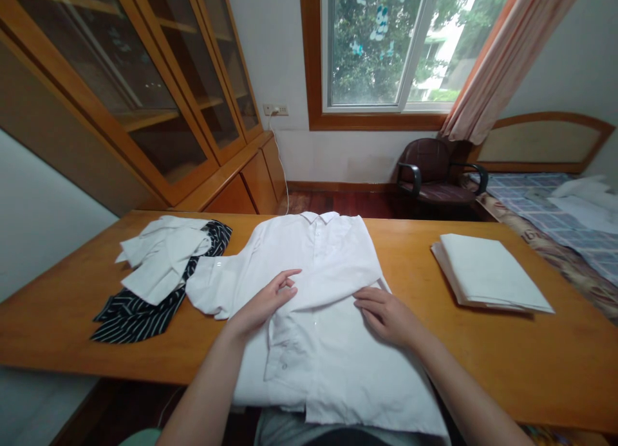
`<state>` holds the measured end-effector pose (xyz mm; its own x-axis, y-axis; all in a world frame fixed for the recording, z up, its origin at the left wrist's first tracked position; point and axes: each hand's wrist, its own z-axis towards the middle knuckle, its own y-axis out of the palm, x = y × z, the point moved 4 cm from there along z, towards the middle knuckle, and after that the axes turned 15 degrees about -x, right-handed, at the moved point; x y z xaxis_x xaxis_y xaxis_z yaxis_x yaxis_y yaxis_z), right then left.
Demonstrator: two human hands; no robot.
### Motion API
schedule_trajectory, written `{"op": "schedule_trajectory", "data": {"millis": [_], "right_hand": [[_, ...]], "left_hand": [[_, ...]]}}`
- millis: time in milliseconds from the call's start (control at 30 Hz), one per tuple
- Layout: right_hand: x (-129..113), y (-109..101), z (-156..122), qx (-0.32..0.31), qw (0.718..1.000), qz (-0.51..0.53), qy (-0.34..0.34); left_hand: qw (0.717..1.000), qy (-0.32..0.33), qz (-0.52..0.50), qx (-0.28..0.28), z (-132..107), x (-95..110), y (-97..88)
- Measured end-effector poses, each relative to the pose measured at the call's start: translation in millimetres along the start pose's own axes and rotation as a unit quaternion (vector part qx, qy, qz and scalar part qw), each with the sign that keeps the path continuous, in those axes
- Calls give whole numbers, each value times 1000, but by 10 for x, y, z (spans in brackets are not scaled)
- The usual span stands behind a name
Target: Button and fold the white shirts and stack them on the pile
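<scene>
Shirt [333,356], white and long-sleeved, lies front up along the middle of a brown wooden worktop [531,362], its collar [318,218] at the far edge and its hem overhanging the near edge, by the wearer's lap. The sleeve on the right of the view is folded across the front, its buttoned cuff [286,367] pointing toward the wearer. The other sleeve spreads out to the left, bent on the wood.

Two bare hands rest on the fabric. The left hand [264,302] lies on the folded sleeve near the shirt's middle, its grip loose and fairly wide, index finger stretched out and the others curled. The right hand [389,315] lies palm down at the shirt's right side, fingers together by the sleeve's fold; whether its grip pinches any cloth, I cannot tell.

To the left, a rumpled white garment [164,256] sits on black cloth with white stripes [140,317]. To the right, well apart from the shirt, lies a folded white bundle [492,272].
</scene>
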<state>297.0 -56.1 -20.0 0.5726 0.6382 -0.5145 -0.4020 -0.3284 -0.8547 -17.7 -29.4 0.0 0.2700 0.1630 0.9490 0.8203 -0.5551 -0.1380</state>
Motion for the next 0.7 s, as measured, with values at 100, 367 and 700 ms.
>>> {"op": "schedule_trajectory", "data": {"millis": [100,367,700], "right_hand": [[75,76,-53,9,998,-46,29],[153,115,-29,-1,985,-131,112],[116,181,418,15,986,-127,109]], "left_hand": [[997,-27,25,-70,-91,-90,4],[985,53,-138,-84,-205,-124,129],[957,130,-257,46,-237,247,25]]}}
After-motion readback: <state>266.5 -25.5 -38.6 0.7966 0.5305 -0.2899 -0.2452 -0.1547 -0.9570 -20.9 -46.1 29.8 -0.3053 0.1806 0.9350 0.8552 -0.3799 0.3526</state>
